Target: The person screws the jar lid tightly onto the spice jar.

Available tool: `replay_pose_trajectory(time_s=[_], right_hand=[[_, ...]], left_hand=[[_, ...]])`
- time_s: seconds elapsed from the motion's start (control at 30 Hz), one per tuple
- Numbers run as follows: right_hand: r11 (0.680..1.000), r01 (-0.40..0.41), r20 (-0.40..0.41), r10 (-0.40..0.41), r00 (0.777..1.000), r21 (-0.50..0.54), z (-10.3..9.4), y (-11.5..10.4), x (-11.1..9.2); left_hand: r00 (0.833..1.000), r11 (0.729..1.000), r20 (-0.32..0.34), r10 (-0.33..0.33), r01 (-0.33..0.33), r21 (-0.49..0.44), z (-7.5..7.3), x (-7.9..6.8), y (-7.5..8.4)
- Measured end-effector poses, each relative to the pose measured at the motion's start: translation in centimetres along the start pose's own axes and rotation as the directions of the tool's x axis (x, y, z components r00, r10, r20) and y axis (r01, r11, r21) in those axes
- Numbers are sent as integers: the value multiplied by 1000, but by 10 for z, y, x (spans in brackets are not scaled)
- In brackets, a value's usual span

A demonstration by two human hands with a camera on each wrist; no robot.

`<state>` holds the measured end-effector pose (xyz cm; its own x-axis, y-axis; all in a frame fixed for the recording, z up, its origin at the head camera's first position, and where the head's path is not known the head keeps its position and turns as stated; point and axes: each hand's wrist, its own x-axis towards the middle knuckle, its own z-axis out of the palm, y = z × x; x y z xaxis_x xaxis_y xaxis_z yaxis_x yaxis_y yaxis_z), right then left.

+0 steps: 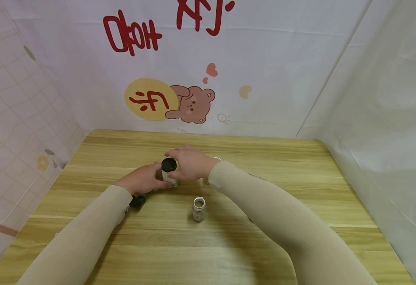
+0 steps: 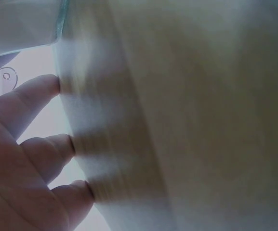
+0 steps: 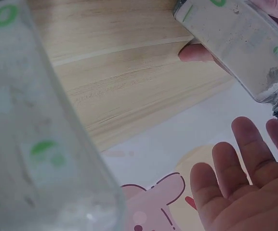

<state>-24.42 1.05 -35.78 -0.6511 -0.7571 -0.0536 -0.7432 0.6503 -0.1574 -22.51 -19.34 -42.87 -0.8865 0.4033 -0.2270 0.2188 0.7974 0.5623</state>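
A clear jar (image 1: pixel 172 182) of pale contents with a black lid (image 1: pixel 169 164) stands on the table between both hands. My left hand (image 1: pixel 142 179) grips its body between thumb and forefinger. In the left wrist view the other fingers (image 2: pixel 47 149) are spread beside it, with the jar's base (image 2: pixel 23 29) at the top left. My right hand (image 1: pixel 191 162) has thumb and forefinger around the lid. Its other fingers (image 3: pixel 230 168) are extended in the right wrist view, where green print shows on the gripped jar (image 3: pixel 240 43). The right thumb is hidden there.
A small open glass jar (image 1: pixel 199 209) stands in front of the hands. Behind the right wrist, the pale rim (image 1: pixel 217 158) of another container shows. A blurred jar (image 3: pixel 47 125) with green print fills the left of the right wrist view. Wall sheets border the wooden table (image 1: pixel 179 261).
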Motion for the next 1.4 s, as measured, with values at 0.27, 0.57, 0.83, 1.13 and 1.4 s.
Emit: replay_pose_trajectory(time_s=[0.27, 0.57, 0.83, 1.13, 1.4], right_hand=[[1000, 15, 8, -15, 1000, 14, -1, -1, 0], [1000, 10, -22, -10, 1000, 10, 0, -2, 0], [1000, -7, -7, 8, 1000, 24, -1, -1, -1], [1000, 24, -1, -24, 1000, 10, -1, 0, 0], [1000, 0, -13, 0, 1000, 1, 0, -1, 0]], left_hand=[[1000, 1000, -3, 7, -7, -4, 0, 1, -2], [1000, 1000, -7, 13, -13, -11, 0, 0, -1], [1000, 1000, 7, 12, -12, -9, 0, 1, -1], [1000, 1000, 15, 5, -5, -13, -1, 0, 0], [1000, 1000, 7, 13, -12, -21, -1, 0, 0]])
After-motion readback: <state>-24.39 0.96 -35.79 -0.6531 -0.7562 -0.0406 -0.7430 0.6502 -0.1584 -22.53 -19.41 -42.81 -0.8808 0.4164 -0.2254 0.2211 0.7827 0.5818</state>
